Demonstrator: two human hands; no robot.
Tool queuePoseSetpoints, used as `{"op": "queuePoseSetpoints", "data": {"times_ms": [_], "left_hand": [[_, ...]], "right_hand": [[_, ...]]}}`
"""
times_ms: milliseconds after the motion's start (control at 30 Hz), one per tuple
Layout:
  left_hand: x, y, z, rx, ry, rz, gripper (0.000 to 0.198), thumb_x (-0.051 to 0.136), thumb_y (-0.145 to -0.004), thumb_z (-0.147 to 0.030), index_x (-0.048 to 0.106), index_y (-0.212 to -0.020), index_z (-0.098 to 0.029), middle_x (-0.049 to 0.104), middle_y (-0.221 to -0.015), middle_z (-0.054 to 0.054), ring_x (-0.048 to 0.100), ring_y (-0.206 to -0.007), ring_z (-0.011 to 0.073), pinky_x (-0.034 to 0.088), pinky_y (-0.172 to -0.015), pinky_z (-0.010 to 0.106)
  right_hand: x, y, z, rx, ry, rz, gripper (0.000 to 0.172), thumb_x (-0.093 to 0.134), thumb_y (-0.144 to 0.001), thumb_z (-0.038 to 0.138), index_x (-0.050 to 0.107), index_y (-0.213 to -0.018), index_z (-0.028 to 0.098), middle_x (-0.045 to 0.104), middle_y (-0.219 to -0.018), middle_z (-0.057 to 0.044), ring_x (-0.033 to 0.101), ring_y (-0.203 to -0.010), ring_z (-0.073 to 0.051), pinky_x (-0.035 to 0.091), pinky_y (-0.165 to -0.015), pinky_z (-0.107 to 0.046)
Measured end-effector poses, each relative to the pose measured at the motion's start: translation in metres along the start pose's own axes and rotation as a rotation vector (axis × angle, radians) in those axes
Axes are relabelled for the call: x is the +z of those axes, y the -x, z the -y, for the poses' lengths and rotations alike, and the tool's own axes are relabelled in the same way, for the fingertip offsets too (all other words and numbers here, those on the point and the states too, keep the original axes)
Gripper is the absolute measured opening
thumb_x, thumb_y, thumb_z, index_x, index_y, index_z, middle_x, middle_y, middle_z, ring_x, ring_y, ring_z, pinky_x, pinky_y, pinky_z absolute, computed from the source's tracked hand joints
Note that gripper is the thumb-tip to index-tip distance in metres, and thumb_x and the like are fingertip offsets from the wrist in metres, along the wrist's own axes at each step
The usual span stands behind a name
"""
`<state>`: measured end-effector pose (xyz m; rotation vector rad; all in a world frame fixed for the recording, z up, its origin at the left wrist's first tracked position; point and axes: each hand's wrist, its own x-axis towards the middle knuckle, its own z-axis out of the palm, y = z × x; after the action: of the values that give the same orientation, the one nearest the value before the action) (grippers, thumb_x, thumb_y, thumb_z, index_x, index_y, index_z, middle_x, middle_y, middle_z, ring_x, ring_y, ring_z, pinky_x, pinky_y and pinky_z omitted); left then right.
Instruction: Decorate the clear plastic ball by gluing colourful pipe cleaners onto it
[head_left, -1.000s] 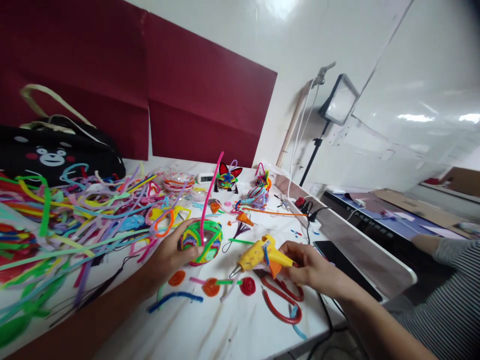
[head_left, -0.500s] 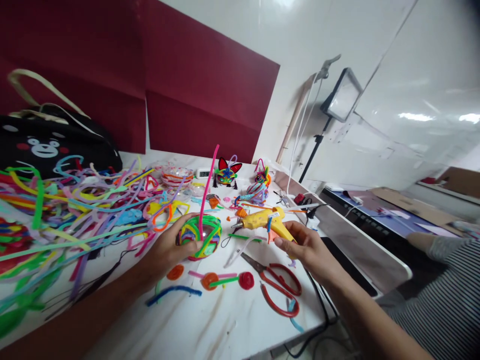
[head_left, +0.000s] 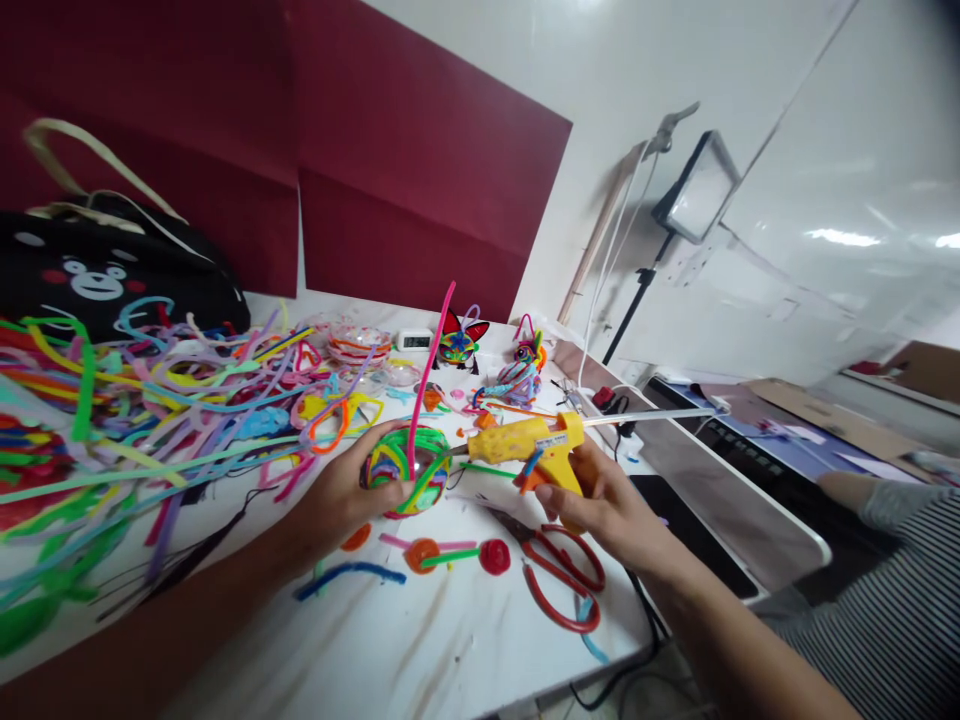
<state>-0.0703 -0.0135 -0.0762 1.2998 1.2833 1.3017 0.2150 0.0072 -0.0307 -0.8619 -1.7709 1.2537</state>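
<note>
My left hand [head_left: 356,490] is closed around a clear ball wrapped in coloured pipe cleaners [head_left: 429,492], its thumb on the near side. One long pink pipe cleaner [head_left: 430,378] sticks up from the ball. In my right hand [head_left: 604,500] is a yellow hot glue gun [head_left: 521,440], gripped by its handle with fingers around the orange trigger. A pale glue stick [head_left: 652,415] juts from the gun's back end. The gun's metal nozzle points left and reaches the ball's right edge; whether it touches I cannot tell. Red-handled scissors [head_left: 562,570] lie below the gun.
Loose pipe cleaners [head_left: 195,390] heap up on the left before a black bag [head_left: 112,270]. Coiled discs [head_left: 495,556] and a blue piece [head_left: 350,577] lie in front. Two decorated figures [head_left: 459,340] stand behind. A person in a striped top [head_left: 892,590] is at the right.
My right hand has lifted the glue gun and brought it left, so its nozzle is now at the ball. The ball has shifted slightly right in the view.
</note>
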Motion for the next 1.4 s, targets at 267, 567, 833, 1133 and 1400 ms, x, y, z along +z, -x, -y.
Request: {"op": "queuePoseSetpoints", "data": {"times_ms": [267, 567, 833, 1133, 1400], "left_hand": [[-0.005, -0.004, 0.007, 0.042, -0.028, 0.101, 0.077, 0.074, -0.071, -0.04, 0.048, -0.141, -0.021, 0.071, -0.123, 0.011, 0.069, -0.108, 0.0341, 0.058, -0.09, 0.044], [-0.001, -0.003, 0.004, 0.055, -0.091, 0.074, 0.077, 0.073, -0.069, -0.041, 0.048, -0.138, -0.019, 0.073, -0.113, 0.009, 0.071, -0.101, 0.0326, 0.058, -0.085, 0.041], [0.0, -0.001, 0.0, 0.11, -0.253, -0.002, 0.072, 0.068, -0.068, -0.039, 0.052, -0.135, -0.019, 0.071, -0.112, 0.007, 0.069, -0.098, 0.03, 0.056, -0.084, 0.037], [0.004, 0.001, -0.011, 0.132, -0.322, -0.048, 0.064, 0.062, -0.065, -0.034, 0.056, -0.126, -0.019, 0.072, -0.1, 0.003, 0.069, -0.089, 0.0254, 0.056, -0.076, 0.031], [0.005, 0.003, -0.011, 0.149, -0.326, -0.071, 0.063, 0.064, -0.065, -0.036, 0.056, -0.125, -0.019, 0.072, -0.106, 0.004, 0.069, -0.095, 0.0262, 0.055, -0.08, 0.031]], "right_hand": [[0.01, -0.01, 0.009, -0.088, 0.059, 0.03, 0.037, 0.073, -0.085, 0.04, 0.051, -0.108, 0.022, 0.059, -0.088, 0.0, 0.051, -0.062, -0.008, 0.047, -0.05, -0.018], [0.01, -0.002, 0.004, -0.212, 0.381, -0.049, 0.022, 0.064, -0.091, 0.032, 0.05, -0.105, 0.023, 0.059, -0.087, -0.001, 0.054, -0.07, -0.013, 0.045, -0.057, -0.022], [0.016, 0.0, 0.01, -0.428, 0.72, -0.052, 0.013, 0.056, -0.094, 0.024, 0.048, -0.104, 0.023, 0.054, -0.079, 0.0, 0.046, -0.061, -0.013, 0.037, -0.054, -0.025], [0.026, 0.0, 0.021, -0.591, 0.892, -0.045, 0.014, 0.052, -0.094, 0.014, 0.046, -0.103, 0.023, 0.046, -0.074, 0.002, 0.04, -0.056, -0.012, 0.032, -0.049, -0.023], [0.029, -0.001, 0.02, -0.581, 0.958, -0.024, 0.014, 0.054, -0.096, 0.016, 0.045, -0.104, 0.022, 0.043, -0.069, 0.003, 0.036, -0.053, -0.013, 0.029, -0.048, -0.025]]}}
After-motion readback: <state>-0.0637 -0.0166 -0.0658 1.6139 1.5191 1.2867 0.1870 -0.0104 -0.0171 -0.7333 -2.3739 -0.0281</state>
